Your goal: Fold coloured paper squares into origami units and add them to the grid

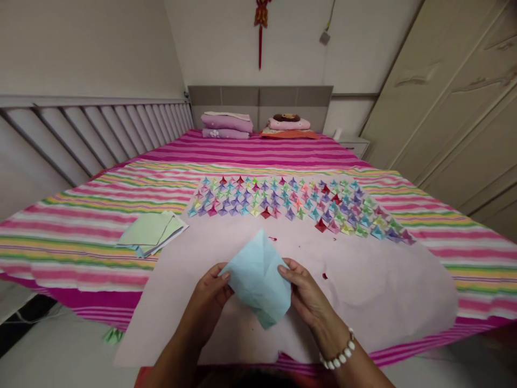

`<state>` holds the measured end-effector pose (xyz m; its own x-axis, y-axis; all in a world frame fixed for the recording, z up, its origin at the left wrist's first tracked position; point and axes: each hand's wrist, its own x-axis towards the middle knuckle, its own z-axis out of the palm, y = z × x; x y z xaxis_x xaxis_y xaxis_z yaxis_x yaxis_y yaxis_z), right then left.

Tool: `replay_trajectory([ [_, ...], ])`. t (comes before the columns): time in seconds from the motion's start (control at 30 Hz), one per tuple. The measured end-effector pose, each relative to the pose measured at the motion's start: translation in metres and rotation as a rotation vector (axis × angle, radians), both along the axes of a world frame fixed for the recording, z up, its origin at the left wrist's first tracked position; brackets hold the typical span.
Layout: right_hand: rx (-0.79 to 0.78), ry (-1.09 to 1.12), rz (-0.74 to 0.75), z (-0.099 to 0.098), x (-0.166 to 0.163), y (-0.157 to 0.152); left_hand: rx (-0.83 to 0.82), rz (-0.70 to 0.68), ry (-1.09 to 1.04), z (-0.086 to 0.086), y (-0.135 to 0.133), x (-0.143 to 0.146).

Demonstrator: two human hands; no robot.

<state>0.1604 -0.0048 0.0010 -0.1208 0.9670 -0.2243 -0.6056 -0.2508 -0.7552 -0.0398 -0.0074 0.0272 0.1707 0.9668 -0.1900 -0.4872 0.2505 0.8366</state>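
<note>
Between my two hands is a light blue sheet of paper [258, 277], creased down the middle and turned with one corner pointing away from me. My left hand [212, 293] pinches its left corner between thumb and fingers. At the right corner, my right hand [302, 288] grips it the same way, a white bead bracelet [342, 355] on that wrist. The paper is held above a pale pink sheet [194, 275] spread over the bed. Beyond it, many small folded paper pieces [264, 199] in several colours stand in rows.
A stack of green and white paper [151, 231] lies to the left on the striped bedspread [92, 226]. Small red scraps [325, 276] dot the pink sheet. A crumpled green paper [113, 336] is on the floor. Folded bedding [227, 125] rests by the headboard [258, 97].
</note>
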Motion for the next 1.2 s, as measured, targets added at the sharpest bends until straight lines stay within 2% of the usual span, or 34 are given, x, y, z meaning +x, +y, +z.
replay_trajectory([
  [0.13,-0.003,-0.085,-0.077,0.01,0.009,0.003,0.059,-0.012,0.184,0.005,0.007,-0.01],
  [0.33,0.044,-0.19,-0.046,0.019,0.005,0.002,0.078,-0.107,0.323,0.016,0.012,-0.003],
  [0.43,0.072,-0.236,-0.041,0.021,0.004,0.002,0.089,-0.071,0.377,0.017,0.014,0.001],
  [0.6,0.083,-0.227,-0.063,0.019,0.007,0.0,0.038,0.054,0.309,0.011,0.017,0.002],
  [0.8,0.224,-0.165,0.066,0.016,0.004,-0.008,0.03,0.158,0.32,0.006,0.015,0.001],
  [0.93,0.232,-0.271,0.085,0.011,0.003,-0.008,0.033,0.203,0.329,0.008,0.014,0.004],
  [1.03,0.198,-0.364,0.033,0.006,0.005,-0.006,0.119,0.245,0.331,0.009,0.013,0.004],
  [1.1,0.19,-0.395,-0.015,0.004,0.008,-0.004,0.185,0.226,0.327,0.009,0.012,0.002],
  [1.2,0.193,-0.41,-0.047,0.004,0.012,-0.003,0.208,0.124,0.334,0.007,0.009,-0.002],
])
